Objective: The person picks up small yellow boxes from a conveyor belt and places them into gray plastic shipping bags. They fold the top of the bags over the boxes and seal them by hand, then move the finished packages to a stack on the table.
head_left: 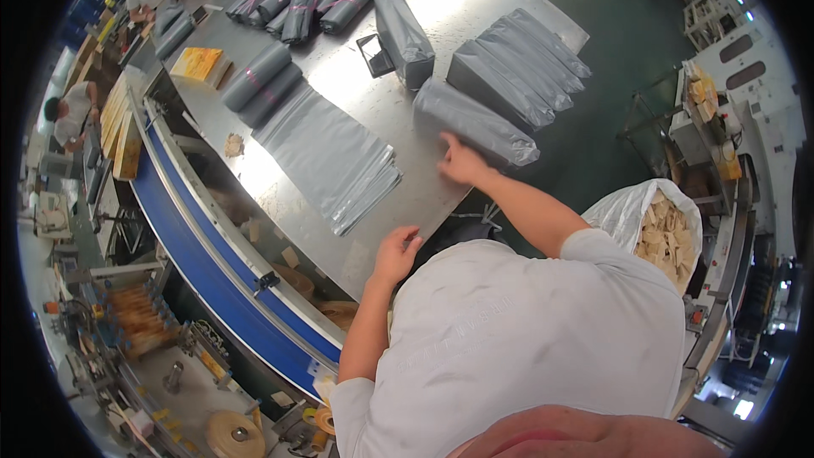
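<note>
With its index finger stretched out, my right hand point(460, 161) touches or nearly touches the near side of a grey plastic-wrapped bundle point(471, 121). Its other fingers are curled, and nothing shows in them. My left hand point(396, 254) hovers by the metal table's near edge, fingers loosely bent, thumb apart, holding nothing. Beyond it, a fanned stack of flat grey plastic bags point(326, 157) lies on the table point(415, 212). Several wrapped grey bundles point(517, 68) sit side by side at the right, and one more bundle point(404, 34) lies behind the touched one.
Grey rolls point(263, 85) and pink-tied rolls point(297, 8) lie farther back. A black-framed flat object point(375, 55) rests mid-table. A blue conveyor point(212, 267) runs along the left. A white sack of brown pieces point(666, 233) stands at the right. Two people work at far left.
</note>
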Motion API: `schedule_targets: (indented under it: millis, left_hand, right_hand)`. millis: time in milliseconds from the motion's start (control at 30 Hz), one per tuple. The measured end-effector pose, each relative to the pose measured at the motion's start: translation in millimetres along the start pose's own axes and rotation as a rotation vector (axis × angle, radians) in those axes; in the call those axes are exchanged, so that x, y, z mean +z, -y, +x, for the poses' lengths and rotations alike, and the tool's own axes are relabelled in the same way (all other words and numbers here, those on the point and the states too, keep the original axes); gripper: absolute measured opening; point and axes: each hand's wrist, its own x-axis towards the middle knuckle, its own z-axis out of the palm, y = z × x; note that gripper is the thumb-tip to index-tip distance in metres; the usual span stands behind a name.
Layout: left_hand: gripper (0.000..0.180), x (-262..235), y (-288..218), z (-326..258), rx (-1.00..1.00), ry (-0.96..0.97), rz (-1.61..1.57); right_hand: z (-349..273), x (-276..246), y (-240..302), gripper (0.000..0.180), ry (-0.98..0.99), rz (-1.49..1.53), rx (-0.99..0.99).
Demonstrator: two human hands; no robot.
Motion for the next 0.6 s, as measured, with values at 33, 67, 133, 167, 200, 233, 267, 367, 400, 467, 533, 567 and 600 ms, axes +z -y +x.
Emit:
schedule_targets:
  millis: [33, 67, 133, 167, 200, 233, 267, 367, 400, 467, 533, 567, 600]
  left_hand:
    - [0.027, -4, -1, -7, -0.002, -0.016, 0.015]
    - [0.026, -9, -1, -16, -0.004, -0.032, 0.03]
    - [0.026, -20, 21, -47, -0.069, -0.144, -0.024]
    - [0.025, -21, 35, -67, -0.112, -0.211, -0.06]
    - [0.024, -23, 46, -89, -0.165, -0.296, -0.081]
    - [0.023, -30, 58, -114, -0.24, -0.401, -0.088]
    - [0.022, -37, 68, -140, -0.316, -0.504, -0.095]
    - [0.012, -63, 102, -210, -0.223, -0.926, 0.097]
    - [0.01, -73, 115, -240, -0.22, -1.044, 0.248]
    - [0.031, -89, 146, -318, -0.513, -1.177, 0.523]
    - [0.057, -121, 154, -367, -0.978, -1.154, 0.528]
    - [0.068, -131, 170, -401, -1.16, -1.153, 0.601]
    - [0.08, -128, 187, -419, -1.34, -1.124, 0.659]
  right_hand:
    - [23, -2, -13, 0.086, -0.013, -0.001, 0.048]
    - [45, -3, -36, 0.083, -0.151, -0.022, 0.103]
    - [77, -15, -63, 0.071, -0.182, 0.026, -0.006]
    - [86, -18, -73, 0.067, -0.189, -0.025, -0.036]
    - [91, -22, -76, 0.066, -0.172, -0.054, -0.029]
    - [88, -26, -60, 0.065, -0.089, -0.079, 0.086]
    - [77, -26, -55, 0.063, -0.149, -0.128, 0.146]
    - [62, -9, -66, 0.065, -0.177, -0.301, 0.16]
    - [47, 9, -54, 0.062, -0.181, -0.327, 0.117]
    - [11, 48, -25, 0.056, -0.219, -0.413, -0.049]
    - [-27, 70, -3, 0.055, -0.208, -0.49, -0.119]
    - [-30, 84, 11, 0.056, -0.185, -0.494, -0.204]
    - [-18, 86, 13, 0.056, -0.165, -0.509, -0.277]
